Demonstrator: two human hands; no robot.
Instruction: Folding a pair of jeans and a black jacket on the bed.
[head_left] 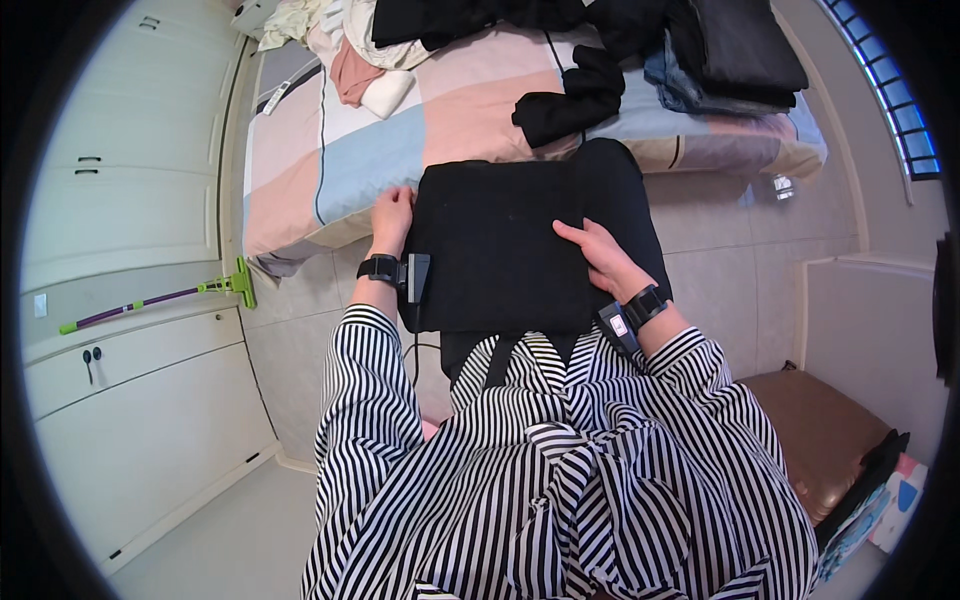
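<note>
A folded black garment (500, 240) lies flat as a neat rectangle across my lap. At its far left corner is my left hand (391, 218), its fingers curled in against the cloth edge. My right hand (603, 258) grips the right edge, with the thumb stretched over the top layer and the other fingers partly hidden. Each wrist wears a black strap with a small box. Black trousers (625, 185) on my legs show beyond the garment's right side, and the similar colour makes the boundary hard to see.
Ahead stands a bed with a checked sheet (380, 160). On it lie a crumpled black garment (570, 100), a stack of folded dark clothes (735, 50) and a pale, pink heap (350, 60). White cabinets (130, 230) and a green-purple squeegee (160, 297) are left; a brown stool (820, 430) is right.
</note>
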